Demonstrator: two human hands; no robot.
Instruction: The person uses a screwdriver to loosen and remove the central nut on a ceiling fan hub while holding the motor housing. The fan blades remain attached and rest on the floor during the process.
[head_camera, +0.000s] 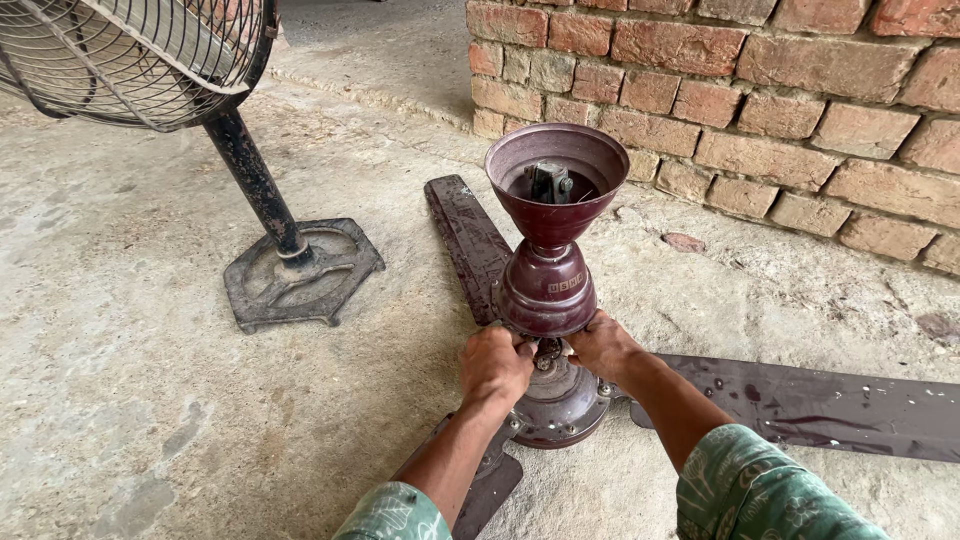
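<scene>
Now both hands (545, 355) grip fan's rod (546, 352) btwn them.

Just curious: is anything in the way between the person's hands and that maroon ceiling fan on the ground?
Nothing visible. The left hand and right hand already rest on the fan, at the narrow neck below its lower cup, above the motor.

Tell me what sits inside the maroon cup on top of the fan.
Inside the maroon metal cup, a small grey metal clamp with a bolt shows. The cup's wall hides whatever lies below it.
</scene>
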